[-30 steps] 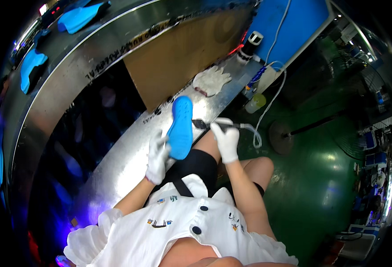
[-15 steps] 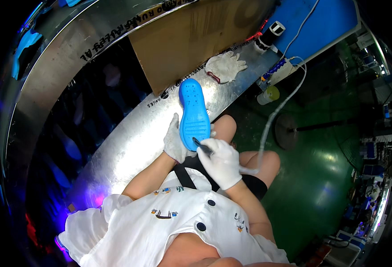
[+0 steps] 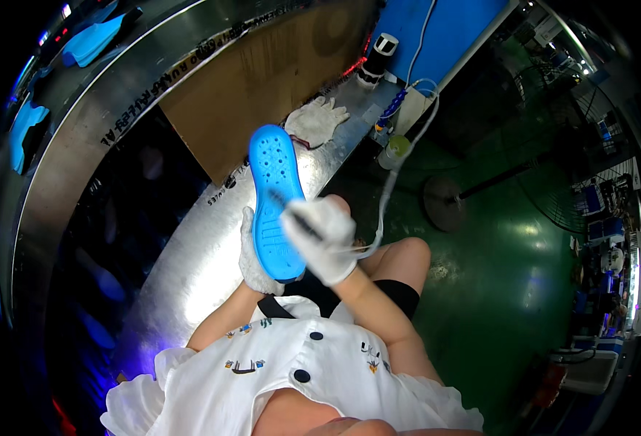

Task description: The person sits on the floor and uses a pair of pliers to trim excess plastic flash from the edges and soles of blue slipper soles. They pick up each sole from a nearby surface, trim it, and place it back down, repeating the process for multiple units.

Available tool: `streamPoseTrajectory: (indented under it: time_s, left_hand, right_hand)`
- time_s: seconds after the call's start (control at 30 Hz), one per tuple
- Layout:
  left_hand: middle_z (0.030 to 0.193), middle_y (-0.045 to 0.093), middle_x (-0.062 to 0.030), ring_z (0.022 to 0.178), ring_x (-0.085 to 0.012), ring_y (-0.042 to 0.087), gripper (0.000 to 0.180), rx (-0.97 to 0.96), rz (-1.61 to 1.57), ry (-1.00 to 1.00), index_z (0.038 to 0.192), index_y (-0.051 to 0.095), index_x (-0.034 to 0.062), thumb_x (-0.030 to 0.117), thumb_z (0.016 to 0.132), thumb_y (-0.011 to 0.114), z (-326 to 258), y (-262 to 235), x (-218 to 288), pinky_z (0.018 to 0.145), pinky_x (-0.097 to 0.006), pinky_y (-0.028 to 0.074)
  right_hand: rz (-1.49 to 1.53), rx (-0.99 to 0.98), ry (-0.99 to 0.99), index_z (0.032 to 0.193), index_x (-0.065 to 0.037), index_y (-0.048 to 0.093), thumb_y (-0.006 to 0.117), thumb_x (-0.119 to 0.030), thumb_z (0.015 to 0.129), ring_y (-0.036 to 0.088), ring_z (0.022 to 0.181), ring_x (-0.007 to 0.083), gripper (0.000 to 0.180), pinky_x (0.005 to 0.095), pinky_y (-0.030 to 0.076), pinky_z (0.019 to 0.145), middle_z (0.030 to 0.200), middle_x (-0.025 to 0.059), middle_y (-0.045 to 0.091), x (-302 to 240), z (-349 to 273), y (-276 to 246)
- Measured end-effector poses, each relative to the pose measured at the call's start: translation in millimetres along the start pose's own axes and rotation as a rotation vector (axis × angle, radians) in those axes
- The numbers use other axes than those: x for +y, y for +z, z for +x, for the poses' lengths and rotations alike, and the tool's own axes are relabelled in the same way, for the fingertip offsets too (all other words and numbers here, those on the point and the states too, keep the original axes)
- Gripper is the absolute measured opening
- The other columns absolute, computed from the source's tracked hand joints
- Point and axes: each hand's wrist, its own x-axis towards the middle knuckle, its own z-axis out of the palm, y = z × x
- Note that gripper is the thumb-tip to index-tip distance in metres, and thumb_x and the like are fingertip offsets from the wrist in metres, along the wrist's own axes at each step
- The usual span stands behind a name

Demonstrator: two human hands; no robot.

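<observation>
A bright blue shoe sole (image 3: 268, 218), pitted with small holes at its far end and ridged toward its near end, is held up above the metal bench. White-gloved, my left hand (image 3: 252, 254) grips it from the left and beneath, with most of its fingers hidden behind it. My right hand (image 3: 326, 240), also gloved, is closed round a slim dark tool (image 3: 302, 219), whose tip lies over the middle of the sole. Motion smears both the tool and this hand, so I cannot tell whether the tip touches. A pale hose (image 3: 387, 192) runs up from beside my right hand.
The metal bench (image 3: 189, 261) curves beneath the sole. A cardboard sheet (image 3: 226, 94) leans behind it, near a spare white glove (image 3: 317, 122) and a black-and-white cylinder (image 3: 377, 59). Right of these are a yellow-green container (image 3: 395, 151) and a floor fan (image 3: 447, 203).
The view has shifted, so the bench items appear farther left. My right hand and the tool tip have moved from the sole's near end up to its middle. My left hand still holds the sole.
</observation>
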Motion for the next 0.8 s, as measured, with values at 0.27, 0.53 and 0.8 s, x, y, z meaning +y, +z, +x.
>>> streamPoseTrajectory:
  time_s: [0.27, 0.53, 0.8]
  left_hand:
    - [0.114, 0.063, -0.0259, 0.102, -0.0383, 0.064, 0.086, -0.254, -0.293, -0.206, 0.138, 0.045, 0.0027, 0.074, 0.091, 0.036, -0.7, -7.5, 17.7, 0.082, -0.046, 0.058]
    - [0.135, 0.051, -0.0273, 0.115, -0.0403, 0.059, 0.085, -0.290, -0.376, -0.064, 0.145, 0.039, 0.0068, 0.072, 0.091, 0.038, 1.0, 34.6, 40.9, 0.092, -0.051, 0.054]
    - [0.125, 0.053, -0.0354, 0.088, -0.0450, 0.067, 0.089, -0.561, -0.332, -0.137, 0.146, 0.036, 0.0061, 0.075, 0.090, 0.037, 4.5, 39.7, 63.6, 0.065, -0.050, 0.062]
  right_hand:
    - [0.208, 0.083, 0.178, 0.094, -0.002, 0.067, 0.071, -0.005, 0.080, 0.067, 0.071, 0.0238, 0.014, 0.0334, 0.053, 0.064, 0.081, 0.0114, 0.068, -5.4, 3.5, -0.5]
    - [0.223, 0.049, 0.167, 0.094, -0.003, 0.067, 0.073, -0.002, 0.079, 0.068, 0.076, 0.0223, 0.015, 0.0325, 0.054, 0.070, 0.086, 0.0115, 0.069, -18.1, -3.6, -6.2]
    - [0.534, -0.013, 0.441, 0.097, -0.001, 0.067, 0.069, 0.003, 0.083, 0.066, 0.074, 0.0175, 0.015, 0.0302, 0.053, 0.067, 0.087, 0.0103, 0.068, -35.9, -5.2, -11.6]
